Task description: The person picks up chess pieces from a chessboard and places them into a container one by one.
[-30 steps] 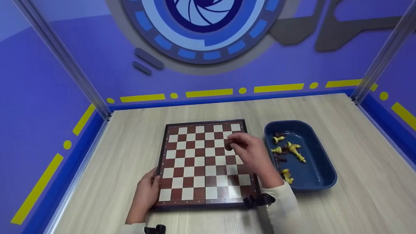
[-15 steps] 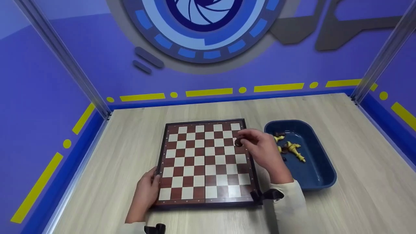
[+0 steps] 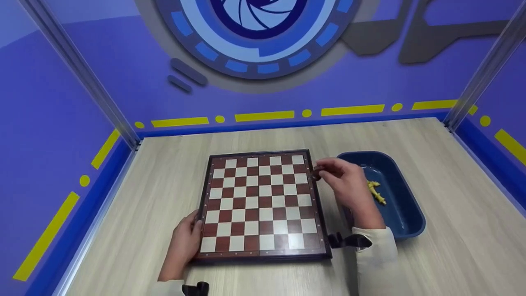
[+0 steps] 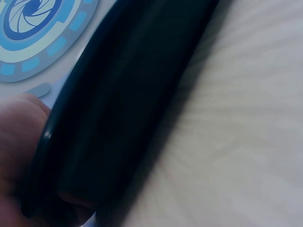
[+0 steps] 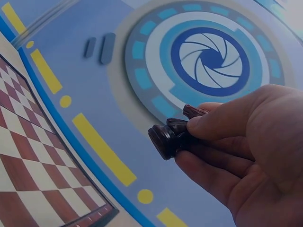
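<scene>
A brown-and-white chessboard (image 3: pixel 251 226) lies flat on the table. My left hand (image 3: pixel 186 240) grips its left edge near the front corner, with the fingers partly hidden at the board's side. In my right hand (image 3: pixel 349 187), thumb and fingers pinch a dark brown chess piece (image 5: pixel 165 141) with a round base, tilted sideways. That hand is just past the board's right edge, between the board and a navy blue tray (image 3: pixel 411 213). Cream-coloured chess pieces (image 3: pixel 377 193) lie in the tray; the hand and forearm hide its left part.
Blue panel walls (image 3: pixel 230 98) with yellow marks enclose the wooden table (image 3: pixel 164 172) at the back and sides. In the left wrist view, a blurred dark shape (image 4: pixel 118 109) covers much of the frame.
My right hand has moved right with the dark chess piece, from above the board to beyond its right edge, covering more of the tray. The left hand has stayed in place.
</scene>
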Demonstrator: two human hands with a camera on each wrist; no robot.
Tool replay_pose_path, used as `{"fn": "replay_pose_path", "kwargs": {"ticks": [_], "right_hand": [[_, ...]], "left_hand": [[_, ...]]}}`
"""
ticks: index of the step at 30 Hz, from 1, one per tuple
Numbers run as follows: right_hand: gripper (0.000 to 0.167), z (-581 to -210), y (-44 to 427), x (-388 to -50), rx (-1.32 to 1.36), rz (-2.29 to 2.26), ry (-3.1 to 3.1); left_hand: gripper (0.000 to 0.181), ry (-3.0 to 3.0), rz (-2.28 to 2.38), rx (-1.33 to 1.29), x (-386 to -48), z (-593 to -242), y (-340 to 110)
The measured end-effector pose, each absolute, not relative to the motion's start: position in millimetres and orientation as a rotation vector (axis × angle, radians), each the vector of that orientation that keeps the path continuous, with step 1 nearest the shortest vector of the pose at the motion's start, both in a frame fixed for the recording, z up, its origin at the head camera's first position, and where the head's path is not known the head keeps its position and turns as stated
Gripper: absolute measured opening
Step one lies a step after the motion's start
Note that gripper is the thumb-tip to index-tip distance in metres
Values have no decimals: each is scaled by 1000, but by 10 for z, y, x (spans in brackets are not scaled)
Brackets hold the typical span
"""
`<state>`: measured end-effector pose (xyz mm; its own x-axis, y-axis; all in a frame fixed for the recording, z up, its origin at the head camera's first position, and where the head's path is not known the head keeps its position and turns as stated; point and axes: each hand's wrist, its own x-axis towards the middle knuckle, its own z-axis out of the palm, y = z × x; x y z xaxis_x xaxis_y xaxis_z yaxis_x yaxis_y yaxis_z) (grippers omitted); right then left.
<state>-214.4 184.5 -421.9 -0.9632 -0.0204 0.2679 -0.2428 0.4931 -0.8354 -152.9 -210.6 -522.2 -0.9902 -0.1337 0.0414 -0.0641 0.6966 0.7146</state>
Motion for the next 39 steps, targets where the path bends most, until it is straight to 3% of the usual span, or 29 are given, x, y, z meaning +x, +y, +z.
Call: {"fn": "replay_pose_path", "kwargs": {"ticks": [39], "right_hand": [[25,-4238,2471,-2135,-52,1457,-2568]], "left_hand": [[41,-2811,-1164,158,-1540,-5229,-2114]]}}
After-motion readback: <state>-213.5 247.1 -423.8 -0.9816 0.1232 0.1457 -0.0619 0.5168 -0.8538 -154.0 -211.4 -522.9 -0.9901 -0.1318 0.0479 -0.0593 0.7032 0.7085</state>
